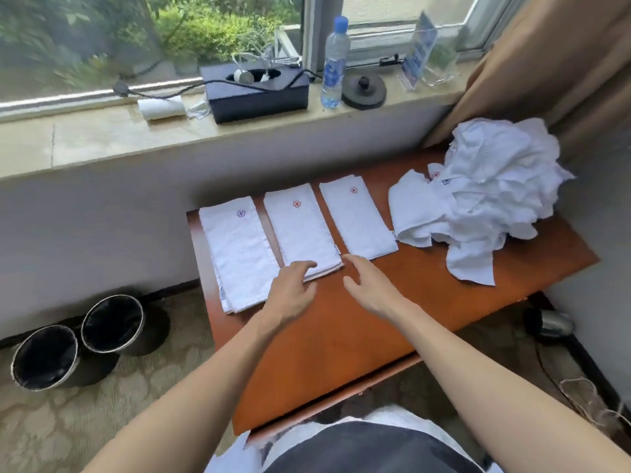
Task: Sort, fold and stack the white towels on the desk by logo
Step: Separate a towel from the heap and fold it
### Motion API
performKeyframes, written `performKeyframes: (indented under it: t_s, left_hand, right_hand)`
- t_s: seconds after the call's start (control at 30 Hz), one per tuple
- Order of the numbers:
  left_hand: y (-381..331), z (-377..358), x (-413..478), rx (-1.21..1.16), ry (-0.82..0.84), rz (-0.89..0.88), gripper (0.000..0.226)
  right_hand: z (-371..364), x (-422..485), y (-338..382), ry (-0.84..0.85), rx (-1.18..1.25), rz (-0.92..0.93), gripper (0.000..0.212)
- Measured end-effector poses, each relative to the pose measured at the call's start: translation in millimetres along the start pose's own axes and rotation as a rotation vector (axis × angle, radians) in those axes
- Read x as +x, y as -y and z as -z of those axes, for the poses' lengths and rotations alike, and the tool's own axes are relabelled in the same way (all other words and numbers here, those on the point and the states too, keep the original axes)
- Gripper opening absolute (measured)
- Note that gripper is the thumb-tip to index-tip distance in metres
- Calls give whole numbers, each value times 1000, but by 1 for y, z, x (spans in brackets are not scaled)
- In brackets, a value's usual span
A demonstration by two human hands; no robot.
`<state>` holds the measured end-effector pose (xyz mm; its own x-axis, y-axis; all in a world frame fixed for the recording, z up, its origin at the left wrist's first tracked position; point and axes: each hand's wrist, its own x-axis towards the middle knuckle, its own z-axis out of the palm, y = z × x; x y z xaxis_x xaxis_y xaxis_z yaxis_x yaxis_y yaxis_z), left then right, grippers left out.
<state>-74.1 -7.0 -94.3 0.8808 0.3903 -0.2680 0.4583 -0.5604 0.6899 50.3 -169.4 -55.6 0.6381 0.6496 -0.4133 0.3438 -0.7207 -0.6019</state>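
Note:
Three folded white towels lie side by side on the orange-brown desk (358, 329). The left towel (239, 254) bears a purple flower logo, the middle towel (300, 233) a red one, and the right towel (358, 216) a red one too. My left hand (293, 288) rests with relaxed fingers on the near end of the middle towel. Just right of that corner, my right hand (367, 285) hovers over the bare desk with fingers spread, holding nothing. A heap of unfolded white towels (485, 196) fills the desk's far right, showing a red and a blue logo.
The windowsill (102, 138) behind holds a black box with cables (256, 90), a water bottle (334, 63), a rolled cloth (160, 107) and a black disc (363, 90). Two black bins (78, 339) stand on the carpet at left. A curtain (563, 63) hangs at right.

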Motion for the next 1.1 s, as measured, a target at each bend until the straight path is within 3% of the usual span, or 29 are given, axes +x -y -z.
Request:
performKeyframes:
  t_s: [0.33,0.67,0.9,1.1]
  left_hand:
    - [-166,-111,43,132,152,-265,45]
    - [-325,-266,64,171,318,-284,48]
    - [-394,-317,84,219,407,-356,45]
    - [-411,-340,127,242,409,-363,45]
  right_hand:
    - [101,-85,-164,-231,187,-186,51]
    - [197,-167,-351,-340,243,-295,46]
    - [247,-189,-416,-389,281,-343,45]
    - [271,-166,-443,-374,307,-369,46]
